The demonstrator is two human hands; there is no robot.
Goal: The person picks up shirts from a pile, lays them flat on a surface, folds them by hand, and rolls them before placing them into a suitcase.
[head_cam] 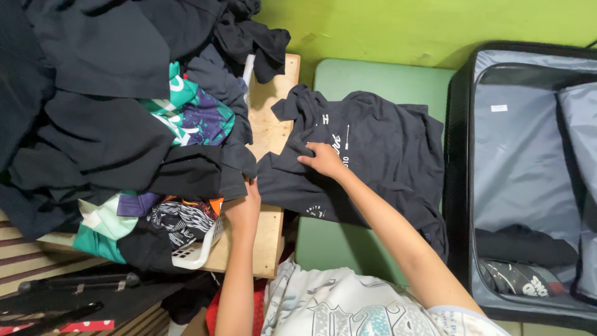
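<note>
Right hand (324, 159): flat and open, pressing down on the dark t-shirt (373, 155).
Left hand (244, 208): pinching the shirt's left edge, by the white laundry basket (202, 246).
T-shirt: spread out, not folded yet, on the wooden counter (273, 127) and green seat (385, 78).
Done: 2 dark clothes lie in the open suitcase (528, 162).
Left: 1 big clothes pile (112, 112).
</note>
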